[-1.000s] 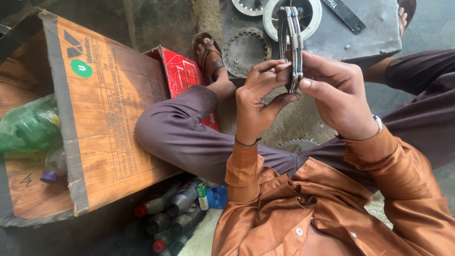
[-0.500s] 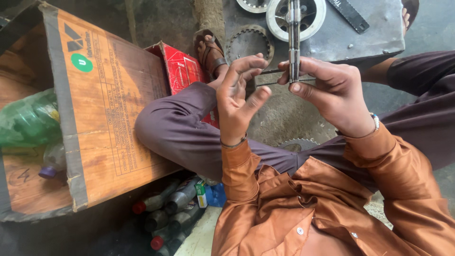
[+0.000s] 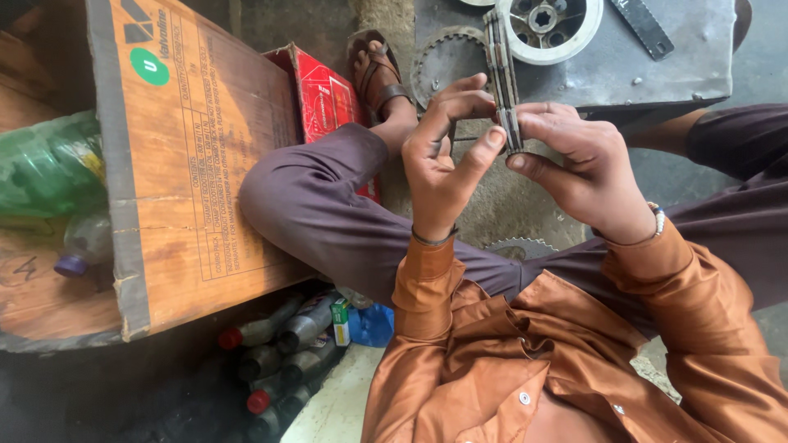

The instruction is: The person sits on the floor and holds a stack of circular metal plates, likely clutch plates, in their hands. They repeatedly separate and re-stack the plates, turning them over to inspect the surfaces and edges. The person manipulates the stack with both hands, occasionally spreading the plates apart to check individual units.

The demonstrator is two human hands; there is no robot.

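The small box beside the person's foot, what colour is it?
The box is red, with pale printing on it; the head view shows it, left of the sandalled foot.

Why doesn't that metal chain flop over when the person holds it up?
The chain is probably doubled into side-by-side runs and pinched at its lower end by the right hand and left hand, so it likely stays fairly stiff. Held loosely, its links would probably bend. Being metal, it looks heavy for its size.

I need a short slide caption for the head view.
Both hands, left hand and right hand, pinch a folded chain above crossed legs.
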